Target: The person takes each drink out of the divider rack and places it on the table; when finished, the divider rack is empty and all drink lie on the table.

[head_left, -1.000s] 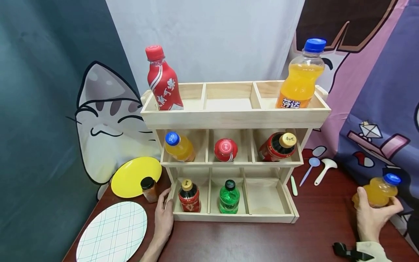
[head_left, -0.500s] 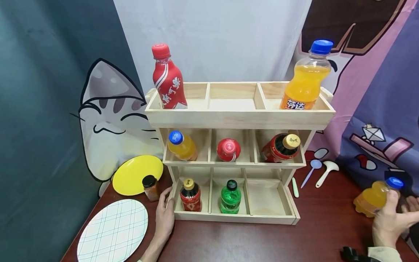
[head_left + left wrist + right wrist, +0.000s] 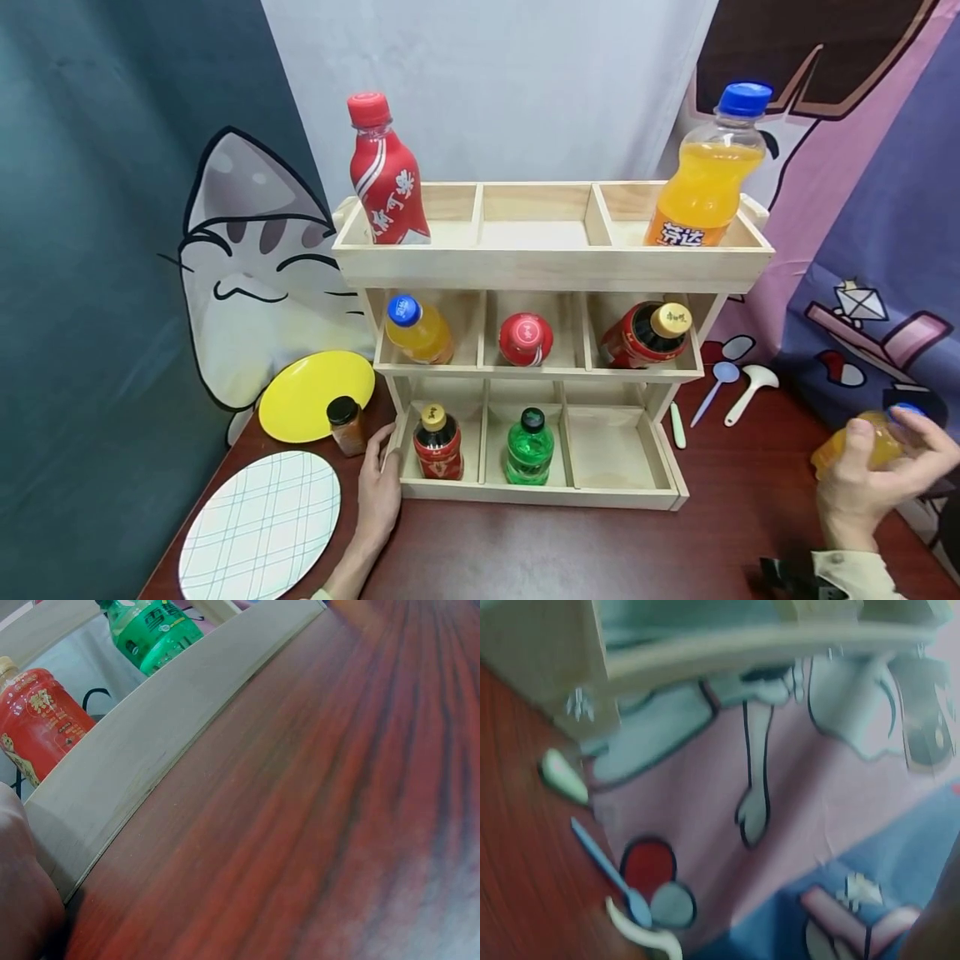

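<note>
A three-tier wooden shelf (image 3: 555,271) stands mid-table in the head view. My left hand (image 3: 377,496) holds its lower left side; in the left wrist view that hand (image 3: 26,889) shows at the shelf's front corner. Far right, my right hand (image 3: 870,487) has thumb and fingers about a bottle of orange soda (image 3: 832,450) and partly hides it; its blue cap shows beside the fingers. On the bottom tier stand a red-labelled tea bottle (image 3: 438,454) and a green bottle (image 3: 529,450). The right wrist view is blurred and shows no bottle in the hand.
More bottles fill upper tiers: a red bottle (image 3: 390,187), a large orange soda (image 3: 701,187), several smaller ones. Right of the shelf lie a blue spoon (image 3: 716,390), a white utensil (image 3: 750,393) and a pale green handle (image 3: 677,425). Left are a yellow plate (image 3: 307,400), checked plate (image 3: 262,525) and jar (image 3: 347,429).
My right hand moved off to the right side of the orange soda bottle, then came back left over it. The left hand stays at the shelf. The head view shifts slightly.
</note>
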A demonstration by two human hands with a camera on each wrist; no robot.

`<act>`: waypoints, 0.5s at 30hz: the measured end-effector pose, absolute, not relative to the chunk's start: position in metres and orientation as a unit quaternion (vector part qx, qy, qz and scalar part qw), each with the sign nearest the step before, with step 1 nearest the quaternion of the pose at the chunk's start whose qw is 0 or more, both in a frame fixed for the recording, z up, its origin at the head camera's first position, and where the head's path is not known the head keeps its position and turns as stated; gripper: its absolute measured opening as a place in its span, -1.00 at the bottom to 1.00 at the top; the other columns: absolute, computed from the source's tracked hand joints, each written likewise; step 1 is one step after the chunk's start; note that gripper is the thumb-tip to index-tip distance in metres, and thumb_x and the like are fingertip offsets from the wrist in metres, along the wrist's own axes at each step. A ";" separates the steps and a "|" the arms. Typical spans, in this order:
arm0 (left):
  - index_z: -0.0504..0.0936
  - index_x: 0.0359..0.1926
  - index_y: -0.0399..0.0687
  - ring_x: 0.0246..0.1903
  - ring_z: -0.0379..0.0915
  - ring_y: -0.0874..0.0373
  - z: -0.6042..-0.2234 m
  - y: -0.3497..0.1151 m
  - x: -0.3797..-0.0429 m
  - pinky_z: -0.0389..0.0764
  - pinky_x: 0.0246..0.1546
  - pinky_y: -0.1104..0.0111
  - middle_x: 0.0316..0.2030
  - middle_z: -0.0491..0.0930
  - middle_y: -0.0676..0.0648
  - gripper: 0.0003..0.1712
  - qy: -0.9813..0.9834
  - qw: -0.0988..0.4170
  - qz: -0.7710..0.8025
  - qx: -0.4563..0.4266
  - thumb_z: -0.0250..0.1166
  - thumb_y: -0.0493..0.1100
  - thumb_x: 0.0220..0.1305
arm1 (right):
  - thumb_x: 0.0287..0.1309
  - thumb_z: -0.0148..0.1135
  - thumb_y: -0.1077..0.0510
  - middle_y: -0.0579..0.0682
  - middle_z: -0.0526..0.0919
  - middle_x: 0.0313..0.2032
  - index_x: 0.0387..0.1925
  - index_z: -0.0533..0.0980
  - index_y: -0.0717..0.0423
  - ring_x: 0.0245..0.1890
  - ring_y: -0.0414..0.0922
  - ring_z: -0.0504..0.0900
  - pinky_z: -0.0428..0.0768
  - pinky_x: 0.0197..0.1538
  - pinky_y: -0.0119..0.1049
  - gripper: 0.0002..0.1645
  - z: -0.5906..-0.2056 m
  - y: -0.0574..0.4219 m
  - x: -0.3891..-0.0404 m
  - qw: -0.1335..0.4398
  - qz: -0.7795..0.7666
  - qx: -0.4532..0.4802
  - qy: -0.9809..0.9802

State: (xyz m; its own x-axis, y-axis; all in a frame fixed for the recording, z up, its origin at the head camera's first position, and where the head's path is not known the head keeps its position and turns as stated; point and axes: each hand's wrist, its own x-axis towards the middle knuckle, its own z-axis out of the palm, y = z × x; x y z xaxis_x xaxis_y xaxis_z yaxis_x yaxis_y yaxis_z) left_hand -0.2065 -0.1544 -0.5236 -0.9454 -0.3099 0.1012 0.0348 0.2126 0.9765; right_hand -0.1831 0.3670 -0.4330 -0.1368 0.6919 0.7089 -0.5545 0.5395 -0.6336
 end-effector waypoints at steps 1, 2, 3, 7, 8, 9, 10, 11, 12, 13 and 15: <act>0.34 0.13 0.27 0.00 0.40 0.21 -0.524 -0.155 -0.207 0.40 -0.17 0.52 0.08 0.45 0.07 -0.62 -0.766 0.141 -0.621 0.088 -0.06 -0.15 0.32 | -0.24 0.27 0.15 0.01 0.43 -0.12 -0.12 0.35 0.26 -0.07 -0.13 0.35 0.19 0.05 -0.43 -0.45 -0.431 0.361 -0.184 0.652 0.493 -0.036 -0.574; 0.34 0.13 0.26 0.01 0.40 0.20 -0.524 -0.155 -0.206 0.40 -0.17 0.52 0.08 0.45 0.05 -0.62 -0.765 0.142 -0.622 0.086 -0.06 -0.16 0.32 | -0.28 0.31 0.15 0.05 0.44 -0.14 -0.14 0.35 0.30 -0.08 -0.11 0.36 0.20 0.04 -0.42 -0.42 -0.430 0.354 -0.185 0.650 0.510 -0.015 -0.563; 0.34 0.13 0.25 0.01 0.40 0.19 -0.524 -0.155 -0.206 0.40 -0.16 0.53 0.08 0.45 0.05 -0.62 -0.765 0.142 -0.622 0.085 -0.05 -0.16 0.32 | -0.29 0.32 0.18 0.08 0.45 -0.15 -0.15 0.34 0.33 -0.09 -0.09 0.37 0.21 0.03 -0.41 -0.41 -0.428 0.347 -0.186 0.643 0.529 0.004 -0.553; 0.34 0.13 0.27 0.00 0.41 0.19 -0.526 -0.155 -0.205 0.41 -0.17 0.52 0.07 0.46 0.06 -0.63 -0.765 0.140 -0.623 0.087 -0.06 -0.15 0.33 | -0.27 0.27 0.34 0.20 0.48 -0.21 -0.14 0.31 0.44 -0.17 -0.06 0.44 0.31 -0.02 -0.40 -0.45 -0.429 0.324 -0.189 0.606 0.600 0.064 -0.519; 0.34 0.13 0.28 0.01 0.41 0.19 -0.526 -0.155 -0.205 0.41 -0.17 0.52 0.07 0.46 0.07 -0.63 -0.766 0.140 -0.622 0.088 -0.06 -0.14 0.33 | -0.25 0.23 0.38 0.22 0.48 -0.22 -0.13 0.29 0.47 -0.19 -0.06 0.46 0.34 -0.05 -0.40 -0.46 -0.431 0.318 -0.190 0.592 0.617 0.078 -0.513; 0.34 0.13 0.29 0.01 0.41 0.20 -0.526 -0.155 -0.206 0.41 -0.17 0.51 0.07 0.45 0.08 -0.63 -0.765 0.139 -0.622 0.089 -0.06 -0.13 0.33 | -0.23 0.19 0.43 0.25 0.48 -0.21 -0.11 0.28 0.49 -0.21 -0.05 0.47 0.37 -0.08 -0.40 -0.47 -0.433 0.314 -0.191 0.576 0.634 0.092 -0.508; 0.33 0.13 0.29 0.00 0.41 0.20 -0.526 -0.155 -0.206 0.42 -0.18 0.51 0.07 0.45 0.08 -0.63 -0.764 0.139 -0.623 0.088 -0.06 -0.13 0.33 | -0.21 0.16 0.46 0.26 0.48 -0.22 -0.10 0.26 0.51 -0.23 -0.06 0.49 0.39 -0.10 -0.41 -0.48 -0.436 0.309 -0.192 0.562 0.641 0.102 -0.513; 0.33 0.13 0.28 0.01 0.41 0.20 -0.526 -0.155 -0.206 0.43 -0.18 0.50 0.07 0.45 0.08 -0.63 -0.764 0.139 -0.624 0.087 -0.06 -0.13 0.33 | -0.20 0.13 0.48 0.26 0.48 -0.22 -0.09 0.25 0.52 -0.24 -0.06 0.50 0.40 -0.12 -0.42 -0.48 -0.439 0.304 -0.192 0.549 0.644 0.107 -0.522; 0.33 0.14 0.28 0.02 0.41 0.19 -0.526 -0.155 -0.206 0.43 -0.17 0.50 0.08 0.44 0.08 -0.63 -0.763 0.138 -0.626 0.085 -0.06 -0.13 0.33 | -0.18 0.10 0.51 0.26 0.48 -0.21 -0.08 0.24 0.54 -0.24 -0.07 0.49 0.41 -0.13 -0.43 -0.49 -0.442 0.298 -0.192 0.536 0.644 0.112 -0.535; 0.32 0.14 0.27 0.03 0.40 0.18 -0.525 -0.155 -0.206 0.43 -0.17 0.49 0.09 0.44 0.07 -0.62 -0.762 0.138 -0.627 0.082 -0.07 -0.13 0.33 | -0.17 0.09 0.52 0.26 0.48 -0.20 -0.07 0.24 0.56 -0.22 -0.07 0.48 0.39 -0.12 -0.43 -0.49 -0.445 0.293 -0.192 0.524 0.639 0.116 -0.551; 0.32 0.15 0.24 0.03 0.41 0.15 -0.524 -0.155 -0.206 0.44 -0.18 0.49 0.10 0.44 0.04 -0.62 -0.758 0.136 -0.633 0.080 -0.06 -0.14 0.33 | -0.15 0.08 0.53 0.26 0.47 -0.18 -0.06 0.23 0.59 -0.18 -0.08 0.46 0.37 -0.07 -0.45 -0.50 -0.451 0.284 -0.193 0.502 0.619 0.118 -0.593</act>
